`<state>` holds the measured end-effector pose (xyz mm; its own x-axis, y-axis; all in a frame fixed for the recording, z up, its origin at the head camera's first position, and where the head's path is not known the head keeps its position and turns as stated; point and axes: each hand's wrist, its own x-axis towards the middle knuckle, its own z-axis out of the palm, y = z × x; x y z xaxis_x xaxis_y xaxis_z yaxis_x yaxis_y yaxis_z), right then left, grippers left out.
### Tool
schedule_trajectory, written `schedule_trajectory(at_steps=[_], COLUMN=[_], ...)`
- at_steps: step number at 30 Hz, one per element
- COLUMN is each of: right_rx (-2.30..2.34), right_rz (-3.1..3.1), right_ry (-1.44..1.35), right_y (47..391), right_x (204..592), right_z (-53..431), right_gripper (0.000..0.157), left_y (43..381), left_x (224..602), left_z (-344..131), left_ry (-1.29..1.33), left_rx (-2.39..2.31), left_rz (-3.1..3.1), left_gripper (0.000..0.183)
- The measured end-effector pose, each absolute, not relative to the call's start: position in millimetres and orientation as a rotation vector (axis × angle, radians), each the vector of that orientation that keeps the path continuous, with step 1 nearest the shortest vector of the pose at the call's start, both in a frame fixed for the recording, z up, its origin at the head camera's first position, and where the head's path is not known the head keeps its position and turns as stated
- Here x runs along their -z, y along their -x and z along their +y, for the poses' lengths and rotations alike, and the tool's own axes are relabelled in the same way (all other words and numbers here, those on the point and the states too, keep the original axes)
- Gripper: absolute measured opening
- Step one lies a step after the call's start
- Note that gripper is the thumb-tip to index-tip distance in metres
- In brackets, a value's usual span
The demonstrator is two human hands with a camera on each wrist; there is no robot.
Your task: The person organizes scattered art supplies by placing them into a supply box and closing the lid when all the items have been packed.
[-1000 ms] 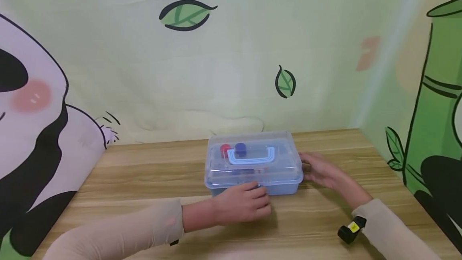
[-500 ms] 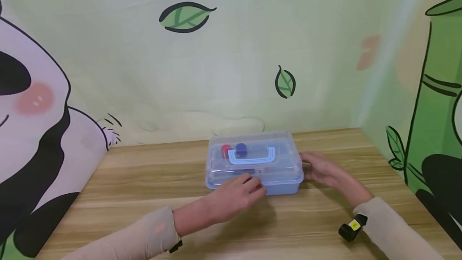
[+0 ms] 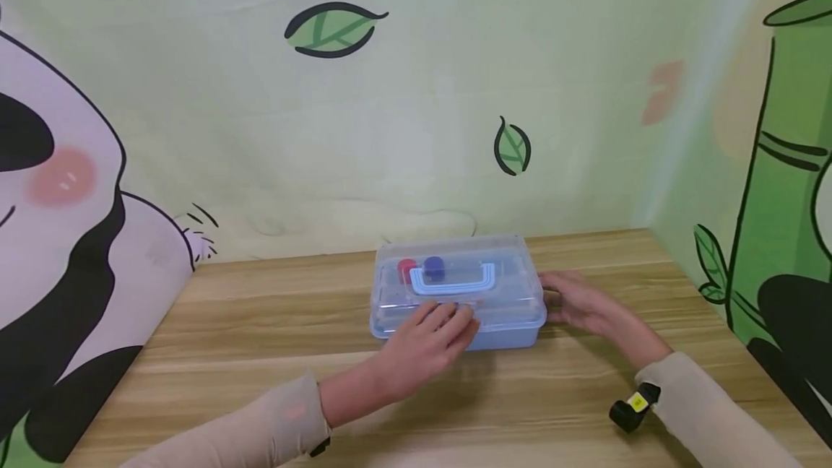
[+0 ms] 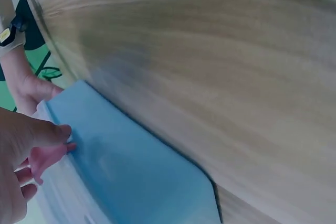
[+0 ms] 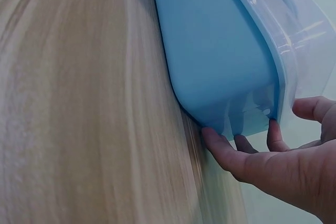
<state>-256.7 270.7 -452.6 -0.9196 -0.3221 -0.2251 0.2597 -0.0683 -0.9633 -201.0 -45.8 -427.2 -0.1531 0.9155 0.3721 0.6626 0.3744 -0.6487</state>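
Note:
A blue plastic storage box (image 3: pixel 503 339) with a clear lid (image 3: pixel 513 309) and light blue handle (image 3: pixel 455 286) stands on the table, lid down. At its front edge, my left hand (image 3: pixel 422 352) reaches over the lid's rim with bent fingers. The left wrist view shows its thumb against a pink latch (image 4: pixel 50 157) on the box front, fingers on the latch's other side. My right hand (image 3: pixel 578 305) rests at the box's right end. In the right wrist view its spread fingers (image 5: pixel 223 150) touch the end wall, thumb near the lid rim.
Through the lid show a red round thing (image 3: pixel 406 269) and a blue one (image 3: pixel 433 267). A wood-grain table (image 3: pixel 273 316) lies around the box. Behind it hangs a pale green printed backdrop (image 3: pixel 416 114). A black wrist device (image 3: pixel 630 410) is on my right sleeve.
My left hand has moved up from the box's front, so its fingers now lie over the lid's front edge. The right hand and the box stay about where they were.

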Motion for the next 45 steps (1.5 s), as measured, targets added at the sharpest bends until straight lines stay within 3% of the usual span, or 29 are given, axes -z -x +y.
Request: schedule_trajectory(at_steps=[3,7,21,27,31,34,37,39,45], right_rx=[2.027,2.025,2.019,2.012,2.008,2.011,2.01,2.0,1.991], right_rz=[1.844,1.844,1.831,1.8,1.796,1.788,1.789,1.795,1.798], right_ry=[0.059,0.049,0.07,0.028,0.023,0.02,0.02,0.027,0.028], right_y=[256.4,256.1,256.4,258.3,258.6,258.9,258.9,258.7,258.3], right_x=[451.9,452.5,451.6,452.6,455.4,456.2,455.0,453.6,449.8], right_z=[270.5,269.3,274.6,275.1,274.5,274.7,275.4,275.6,276.2], right_gripper=[0.05,0.05,0.054,0.048,0.04,0.03,0.026,0.029,0.032], left_y=[202.2,203.2,205.8,209.6,211.8,216.5,222.0,224.9,226.9], left_x=[434.9,443.3,449.2,449.3,450.3,445.9,438.6,436.0,437.1], left_z=[-42.5,-39.2,-31.2,-35.7,-43.8,-47.9,-47.7,-47.1,-44.4], left_ry=[1.378,1.395,1.358,1.409,1.361,1.244,1.13,1.088,1.075], left_rx=[-0.426,-0.399,-0.414,-0.363,-0.372,-0.378,-0.35,-0.322,-0.335], left_rz=[-1.856,-1.822,-1.875,-1.96,-1.921,-1.972,-2.138,-2.237,-2.227], left_gripper=[0.046,0.051,0.045,0.032,0.033,0.051,0.098,0.114,0.104])
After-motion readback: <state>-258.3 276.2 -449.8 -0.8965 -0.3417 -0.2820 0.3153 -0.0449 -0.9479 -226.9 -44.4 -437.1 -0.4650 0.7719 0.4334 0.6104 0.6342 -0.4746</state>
